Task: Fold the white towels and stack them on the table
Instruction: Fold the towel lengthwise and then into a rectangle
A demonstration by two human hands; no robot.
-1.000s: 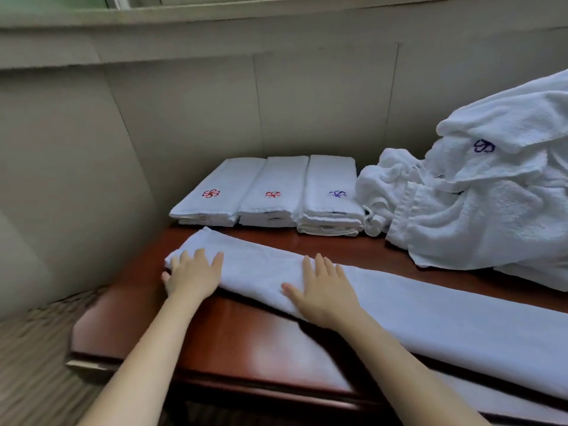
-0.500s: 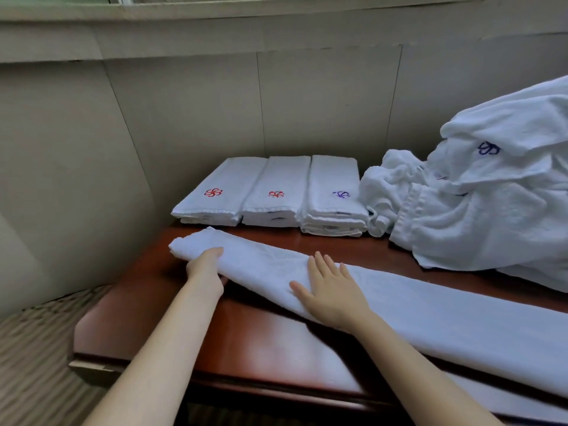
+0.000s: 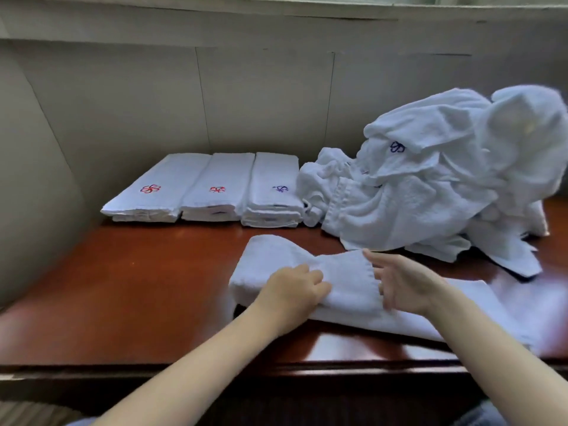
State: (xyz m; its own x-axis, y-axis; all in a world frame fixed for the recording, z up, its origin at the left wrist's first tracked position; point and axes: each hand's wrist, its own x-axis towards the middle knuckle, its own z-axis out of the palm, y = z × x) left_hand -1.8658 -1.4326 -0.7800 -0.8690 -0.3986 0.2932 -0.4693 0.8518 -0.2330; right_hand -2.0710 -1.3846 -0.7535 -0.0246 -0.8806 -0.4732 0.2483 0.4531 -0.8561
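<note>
The towel lies on the bench, front and centre, just ahead of the person and apart from the three folded stacks along the back wall. It's a long narrow strip, already doubled lengthwise by the look of it.

Handling, as a guess: soft terry, light, no stiffness at all. It'll sag and slump wherever it isn't supported, and the layers prob. slide over each other on the polished wood. Nothing fragile. Best taken at the corners or along a hem, w/ the other palm flat on the layers to pin them.

Left hand: its grip is closed on the towel, fingers curled over the near edge of the turned-over flap. Right hand: fingers spread and straight, holding nothing, at the flap's hemmed edge. It's blurred, so can't say if it touches.

Long axis runs approx. left to right across the bench, slightly skewed, w/ the left end further from the person and the right end nearer, trailing off toward the frame's right side. The rounded fold points left; the flap's hem faces right.

The loose heap of unfolded white towels sits behind at right, its front edge near the strip.
</note>
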